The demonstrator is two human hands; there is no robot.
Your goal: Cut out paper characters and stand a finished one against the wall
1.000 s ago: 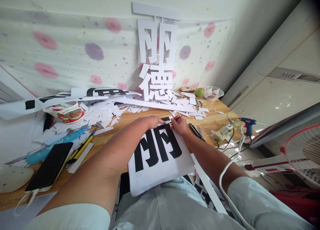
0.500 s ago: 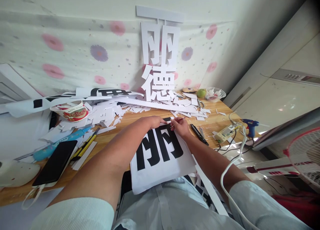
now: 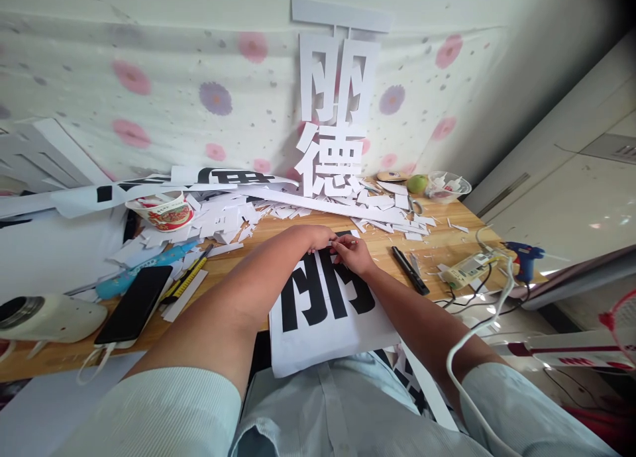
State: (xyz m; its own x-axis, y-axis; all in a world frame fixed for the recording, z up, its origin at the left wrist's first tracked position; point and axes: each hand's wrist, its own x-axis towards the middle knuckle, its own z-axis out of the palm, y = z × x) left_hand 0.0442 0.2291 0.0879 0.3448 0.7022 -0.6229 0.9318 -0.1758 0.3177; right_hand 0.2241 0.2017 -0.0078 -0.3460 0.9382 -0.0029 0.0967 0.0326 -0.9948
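Observation:
A white sheet printed with a bold black Chinese character (image 3: 325, 341) hangs over the table's front edge towards my lap. At its top, my left hand (image 3: 318, 237) has curled fingers beside the right one; what they hold is hidden. My right hand (image 3: 352, 253) is closed in a pinch near the character's upper strokes, against my left fingertips. A thin piece with a reddish end shows at its fingers, too small to name. Cut-out white characters (image 3: 328, 159) lean upright on the wall behind.
White paper scraps (image 3: 218, 218) cover the table's back. To the left are a paper bowl (image 3: 166, 213), a black phone (image 3: 133, 306) and a yellow cutter knife (image 3: 186, 279). Rightward lie a black cutter-like tool (image 3: 410, 270), a power strip (image 3: 466, 269) and a blue glue gun (image 3: 525, 255).
My left hand has shifted inward, its extended index finger now curled in against my right hand. The whole view has swung somewhat to the left.

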